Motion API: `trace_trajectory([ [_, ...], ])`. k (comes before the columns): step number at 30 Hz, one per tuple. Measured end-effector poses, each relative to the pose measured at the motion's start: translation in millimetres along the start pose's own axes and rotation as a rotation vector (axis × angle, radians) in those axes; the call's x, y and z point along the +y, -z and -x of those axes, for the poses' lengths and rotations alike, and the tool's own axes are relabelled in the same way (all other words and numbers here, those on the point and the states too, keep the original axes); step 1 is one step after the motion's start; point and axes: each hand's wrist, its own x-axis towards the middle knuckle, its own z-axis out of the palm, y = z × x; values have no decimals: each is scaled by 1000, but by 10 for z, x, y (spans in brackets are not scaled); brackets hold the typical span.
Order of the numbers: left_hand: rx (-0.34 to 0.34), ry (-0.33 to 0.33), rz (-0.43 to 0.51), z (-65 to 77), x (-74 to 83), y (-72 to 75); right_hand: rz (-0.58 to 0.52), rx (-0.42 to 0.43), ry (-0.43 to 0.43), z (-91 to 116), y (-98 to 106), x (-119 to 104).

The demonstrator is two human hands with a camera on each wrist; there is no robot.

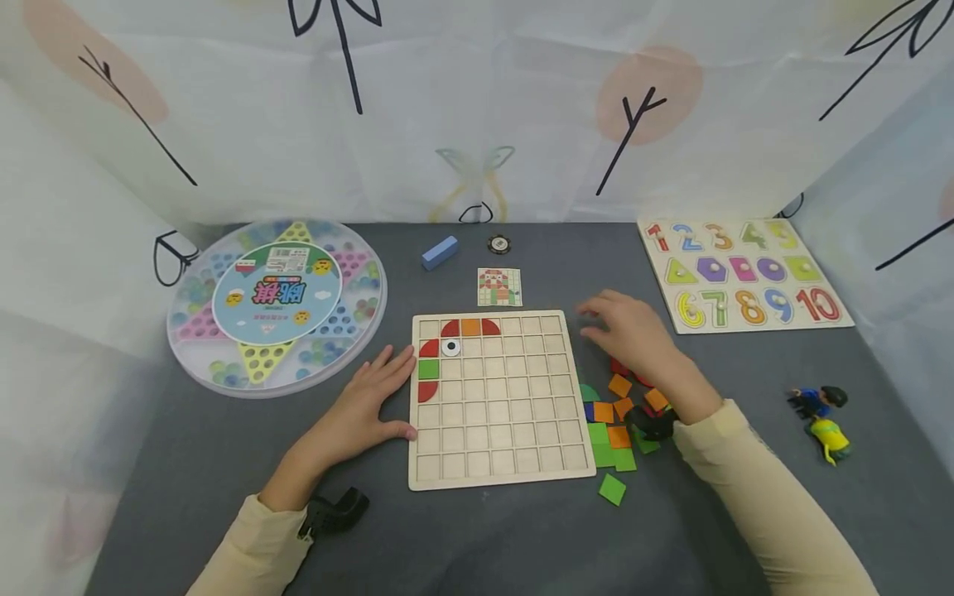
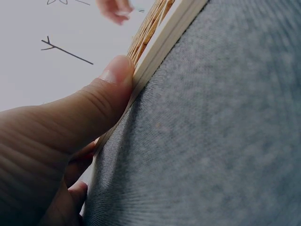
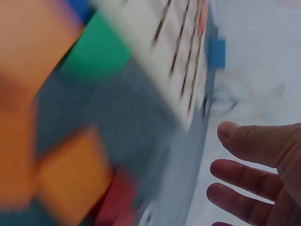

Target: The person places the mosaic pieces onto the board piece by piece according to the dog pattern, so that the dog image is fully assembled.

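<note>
A square wooden grid board (image 1: 499,406) lies flat on the dark table. Its upper left cells hold red quarter-round tiles (image 1: 427,391), an orange tile (image 1: 470,328), a green tile (image 1: 428,369) and an eye tile (image 1: 450,347). My left hand (image 1: 365,414) rests against the board's left edge, fingers spread; in the left wrist view the thumb (image 2: 115,77) touches the rim. My right hand (image 1: 626,331) hovers right of the board's upper corner, fingers loosely bent with nothing seen between them. Below it lie loose orange, green and red tiles (image 1: 613,489).
A small pattern card (image 1: 499,287) lies behind the board, near a blue block (image 1: 440,253) and a round black token (image 1: 498,244). At left sits a round board game (image 1: 276,381); at right, a number puzzle (image 1: 753,277) and toy figures (image 1: 827,422).
</note>
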Motion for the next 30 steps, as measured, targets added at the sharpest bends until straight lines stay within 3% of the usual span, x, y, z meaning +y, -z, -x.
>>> trace_trajectory([
  [3,-3,8,-1,0,5,-1,3,-24,-61,169,14,281],
  [7,-5,13,-5,-2,-1,-10,-17,-57,-87,340,2,464],
  [12,-2,6,-7,-10,0,-18,-42,-83,-110,496,7,584],
  [20,-5,4,-8,-26,14,-14,-45,-69,-232,711,97,825],
  [30,13,-4,-4,-22,10,-7,-26,-89,-289,755,74,920],
])
